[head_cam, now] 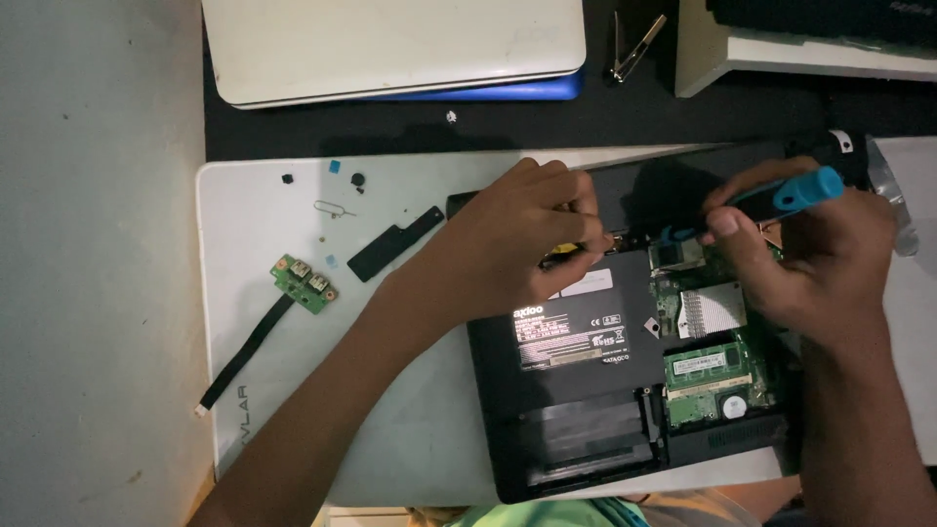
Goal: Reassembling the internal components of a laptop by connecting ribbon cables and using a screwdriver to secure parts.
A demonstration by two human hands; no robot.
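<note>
While right hand (pixel 815 259) grips blue screwdriver (pixel 781 198), left hand (pixel 512 239) pinches inside open laptop (pixel 576 390); green board (pixel 305 282) lies apart.

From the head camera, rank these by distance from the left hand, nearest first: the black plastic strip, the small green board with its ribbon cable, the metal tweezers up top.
From the left hand:
1. Black plastic strip, just to its left on the white mat.
2. Small green board, farther left on the mat.
3. Metal tweezers, up at the top edge on the dark surface, about as far as the board; too close to call.
</note>
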